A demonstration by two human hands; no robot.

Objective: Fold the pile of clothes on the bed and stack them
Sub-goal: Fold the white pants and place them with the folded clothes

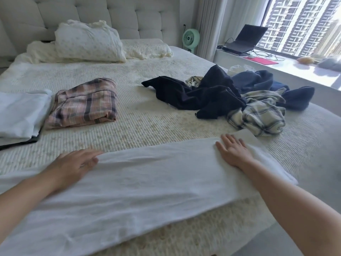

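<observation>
- The bed (147, 124), covered in a cream ribbed spread, carries everything; its near and left edges run out of view.
- A long white garment (140, 182) lies flat across the bed's near edge, its left end cut off by the picture's lower corner.
- The unfolded pile (230, 97) of dark navy and pale plaid clothes sits toward the bed's right side, well apart from the white garment's middle; which piece is which cannot be told.
- A folded pink plaid garment (84, 104) lies to the left, just beside a folded white stack (20, 113) that the left edge cuts off.
- The left hand (73, 163) rests on the white garment's far edge, fingers loosely extended and blurred; whether they pinch the cloth cannot be told.
- The right hand (233, 151) lies flat, fingers straight and spread, pressing on the garment's right end.
</observation>
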